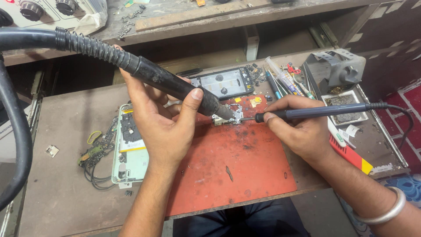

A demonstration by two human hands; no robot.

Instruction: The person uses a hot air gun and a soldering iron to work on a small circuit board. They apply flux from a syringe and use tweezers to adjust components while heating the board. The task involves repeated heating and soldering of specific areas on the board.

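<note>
My left hand (pixel 164 116) grips a black hot-air wand (pixel 175 85) with a ribbed hose; its metal nozzle points down at a small circuit board (pixel 229 119) lying on a red work mat (pixel 245 162). In my right hand (pixel 298 129) I hold a dark soldering iron (pixel 324 111) like a pen, its tip touching the right side of that board. A cord runs from the iron to the right. An opened phone (pixel 129 147) lies under my left wrist, at the mat's left edge.
Another opened phone frame (pixel 221 82) lies behind the mat. Tweezers, a syringe and small tools (pixel 285 79) sit at the back right beside a grey iron stand (pixel 340 68) and a white tray (pixel 346 103). Loose wires and flex parts (pixel 94 156) lie left.
</note>
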